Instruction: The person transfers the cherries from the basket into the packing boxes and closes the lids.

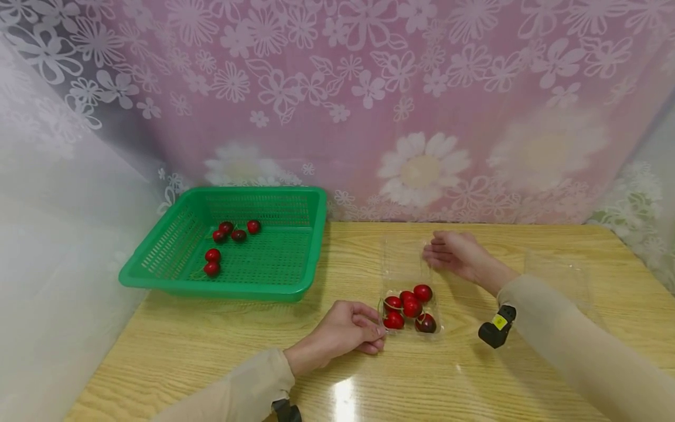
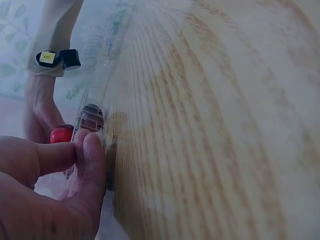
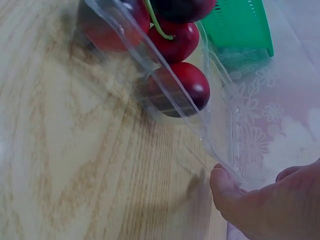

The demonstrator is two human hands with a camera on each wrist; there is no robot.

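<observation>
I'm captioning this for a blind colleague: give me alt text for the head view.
A person's left hand pinches a corner of a clear container of red cherries on a wooden table, the right hand at its open lid. To the left, a green basket holds six more.

The cherries [image 1: 412, 308] are red, the basket [image 1: 269, 258] green, the table [image 1: 237, 331] grained tan — the cloth [image 1: 327, 146] pink, white-flowered.

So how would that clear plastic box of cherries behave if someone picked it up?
The clear plastic clamshell would probably flex, as its see-through walls look thin. Its lid, being open, may flop or swing. The cherries could roll inside, since they are round and glossy.
</observation>
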